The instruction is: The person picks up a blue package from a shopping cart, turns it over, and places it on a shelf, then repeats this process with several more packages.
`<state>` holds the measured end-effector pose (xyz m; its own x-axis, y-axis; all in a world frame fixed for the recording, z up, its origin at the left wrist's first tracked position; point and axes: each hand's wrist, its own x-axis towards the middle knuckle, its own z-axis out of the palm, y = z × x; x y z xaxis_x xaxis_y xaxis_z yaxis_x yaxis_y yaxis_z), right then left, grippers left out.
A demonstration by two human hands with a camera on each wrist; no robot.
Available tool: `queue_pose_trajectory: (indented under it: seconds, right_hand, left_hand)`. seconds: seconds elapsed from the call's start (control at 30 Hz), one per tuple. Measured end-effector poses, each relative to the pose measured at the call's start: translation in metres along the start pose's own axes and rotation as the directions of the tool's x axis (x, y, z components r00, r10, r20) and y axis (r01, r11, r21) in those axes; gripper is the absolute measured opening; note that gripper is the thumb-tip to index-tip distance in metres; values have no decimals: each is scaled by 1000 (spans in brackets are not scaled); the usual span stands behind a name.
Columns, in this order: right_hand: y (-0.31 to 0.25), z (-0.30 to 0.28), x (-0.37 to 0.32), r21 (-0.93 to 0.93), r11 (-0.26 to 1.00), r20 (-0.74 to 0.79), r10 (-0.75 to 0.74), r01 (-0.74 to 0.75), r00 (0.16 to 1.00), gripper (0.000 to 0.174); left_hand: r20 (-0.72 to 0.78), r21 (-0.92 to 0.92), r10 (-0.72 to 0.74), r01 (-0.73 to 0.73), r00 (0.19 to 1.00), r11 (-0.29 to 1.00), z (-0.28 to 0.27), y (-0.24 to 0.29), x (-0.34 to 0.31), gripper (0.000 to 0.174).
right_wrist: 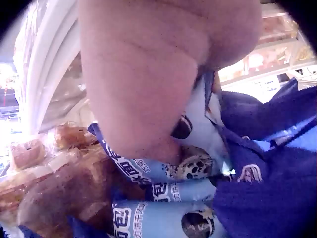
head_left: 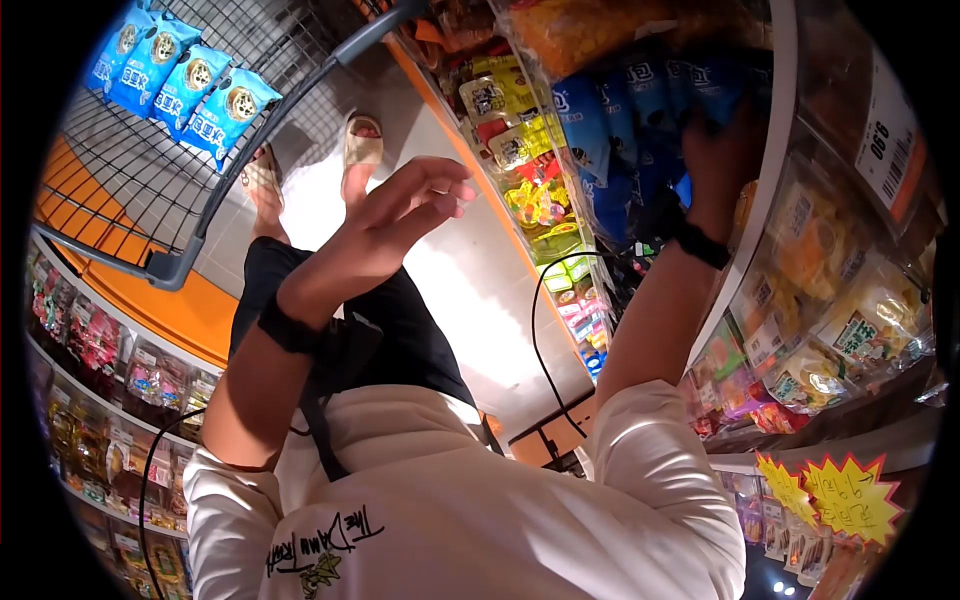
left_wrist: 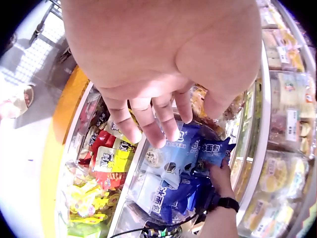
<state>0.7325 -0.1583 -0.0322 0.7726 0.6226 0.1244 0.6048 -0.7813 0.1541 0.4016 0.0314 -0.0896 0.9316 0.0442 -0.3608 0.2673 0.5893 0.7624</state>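
Observation:
My right hand (head_left: 712,150) reaches into a shelf bin of blue snack bags (head_left: 645,90). In the left wrist view, that hand (left_wrist: 222,177) grips a blue bag (left_wrist: 213,152) by its near side, above other blue bags (left_wrist: 171,148). The right wrist view has the hand (right_wrist: 143,84) against a light-blue bag (right_wrist: 198,134), with most of its fingers hidden. My left hand (head_left: 395,215) is raised in the air, holding nothing, its fingers loosely bent; in its own wrist view the hand (left_wrist: 163,54) hangs over the bins.
A wire cart (head_left: 130,170) at upper left holds several blue bags (head_left: 225,110). Yellow and red packets (head_left: 520,145) fill the neighbouring bin. A white shelf edge (head_left: 765,200) runs right of my right arm, with more packaged food beyond. A black cable (head_left: 537,330) hangs between the arms.

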Motion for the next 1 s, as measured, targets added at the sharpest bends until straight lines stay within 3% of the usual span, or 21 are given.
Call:
queue_pose_trajectory:
  seconds: [0.03,0.1,0.2,0.27,0.33,0.57,0.67,0.73,0.83,0.93,1.0]
  right_hand:
    - [1,2,-3,-55,997,-57,-59,56,997,73]
    - [-5,-5,-4,54,997,-13,59,-58,998,59]
    - [-27,-23,-4,243,927,114,266,-286,957,54]
    - [-28,-19,-4,253,951,21,181,-180,983,54]
    - [-14,-1,-6,60,981,-244,-165,184,956,54]
    - [-25,16,0,-19,997,-179,-75,72,981,58]
    - [-17,23,1,12,999,-118,39,-38,992,65]
    - [-30,21,-2,-19,998,-174,56,-60,983,68]
    - [-22,22,-2,-9,1000,-117,-18,17,993,73]
    - [-10,22,5,91,995,-69,40,-34,997,73]
    - [-11,24,5,83,996,-136,-24,36,990,72]
  left_hand:
    - [2,7,3,-3,1000,1000,1,0,0,31]
    - [10,17,-14,14,1000,1000,1,3,0,31]
    - [22,39,-39,38,999,999,2,5,-1,31]
    - [30,76,-14,12,999,997,1,0,-3,32]
    - [20,41,0,-1,1000,999,-2,-3,-2,31]
    - [-10,18,-15,16,1000,1000,0,4,-1,30]
    - [4,96,78,-78,997,992,0,0,-1,30]
    - [15,209,87,-88,996,974,-4,0,-2,30]
    - [34,206,117,-122,993,971,-8,-5,-4,30]
    - [60,259,149,-160,987,953,-11,-9,-9,31]
    - [63,302,177,-188,982,934,-12,-11,-12,31]
